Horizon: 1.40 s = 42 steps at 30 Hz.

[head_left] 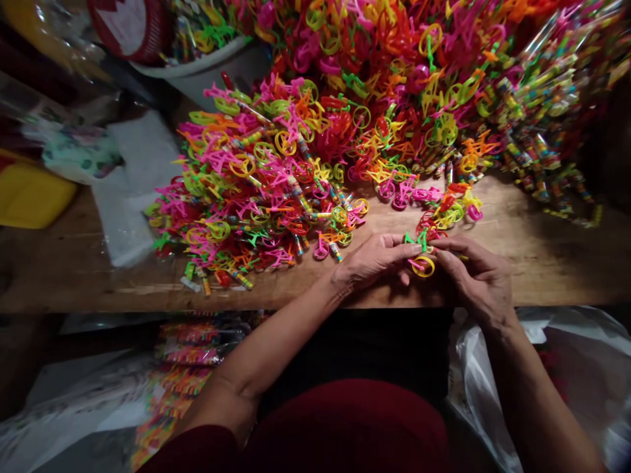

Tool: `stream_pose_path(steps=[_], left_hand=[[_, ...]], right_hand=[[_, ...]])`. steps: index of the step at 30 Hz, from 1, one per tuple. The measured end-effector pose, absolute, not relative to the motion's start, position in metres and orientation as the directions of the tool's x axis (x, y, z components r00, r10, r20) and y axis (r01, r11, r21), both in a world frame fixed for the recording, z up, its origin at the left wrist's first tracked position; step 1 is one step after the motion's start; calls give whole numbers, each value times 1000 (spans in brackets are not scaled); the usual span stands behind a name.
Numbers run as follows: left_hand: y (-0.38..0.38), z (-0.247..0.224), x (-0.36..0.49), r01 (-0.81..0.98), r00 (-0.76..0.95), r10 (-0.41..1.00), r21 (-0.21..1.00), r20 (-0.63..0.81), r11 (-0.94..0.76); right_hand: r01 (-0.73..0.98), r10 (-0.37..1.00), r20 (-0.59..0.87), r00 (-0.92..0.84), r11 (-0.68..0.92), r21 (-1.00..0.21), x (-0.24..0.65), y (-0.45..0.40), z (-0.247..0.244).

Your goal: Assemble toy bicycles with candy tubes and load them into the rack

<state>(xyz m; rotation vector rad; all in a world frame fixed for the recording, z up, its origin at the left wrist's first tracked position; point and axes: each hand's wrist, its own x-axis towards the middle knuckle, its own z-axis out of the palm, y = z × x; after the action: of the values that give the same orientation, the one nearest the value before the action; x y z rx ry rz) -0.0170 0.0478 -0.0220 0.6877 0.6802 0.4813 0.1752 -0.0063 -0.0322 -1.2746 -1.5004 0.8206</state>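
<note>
Near the front edge of the wooden table [522,263], my left hand [377,257] pinches a small plastic toy bicycle [420,244] with green, pink and yellow parts. My right hand [480,272] meets it from the right, its thumb and fingertips closed on the toy's right side. A yellow ring wheel hangs below the fingertips. Just beyond the hands lie loose red, yellow and pink toy pieces [451,209]. A large heap of colourful toy bicycles [276,164], some with small candy tubes among them, spreads over the table to the left and behind.
Wrapped candy tubes [537,141] are piled at the back right. A grey tub [217,72] stands at the back left, near a red lid [123,26], clear plastic bags [133,184] and a yellow object [34,190]. A white bag [582,355] sits below the table edge.
</note>
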Motion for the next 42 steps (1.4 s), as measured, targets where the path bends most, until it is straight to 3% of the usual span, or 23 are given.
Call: stream_pose_path(steps=[9, 16, 23, 35, 40, 42], left_hand=[[40, -24, -17, -196, 745, 532, 631, -402, 750], [36, -27, -10, -318, 752, 500, 427, -429, 846], [33, -29, -11, -339, 774, 513, 441, -371, 831], [43, -28, -12, -124, 824, 350, 462, -445, 878], [44, -31, -9, -160, 830, 377, 472, -411, 867], [44, -30, -9, -156, 819, 388, 488, -422, 859]], right_hand=[[177, 970, 205, 130, 180, -968, 167, -15, -41], [178, 936, 259, 238, 220, -959, 157, -20, -48], [254, 920, 367, 140, 325, -911, 159, -22, -30], [218, 943, 295, 150, 260, -941, 166, -27, -43], [498, 856, 515, 50, 426, -756, 170, -30, -37], [547, 848, 528, 51, 419, -725, 172, -30, -33]])
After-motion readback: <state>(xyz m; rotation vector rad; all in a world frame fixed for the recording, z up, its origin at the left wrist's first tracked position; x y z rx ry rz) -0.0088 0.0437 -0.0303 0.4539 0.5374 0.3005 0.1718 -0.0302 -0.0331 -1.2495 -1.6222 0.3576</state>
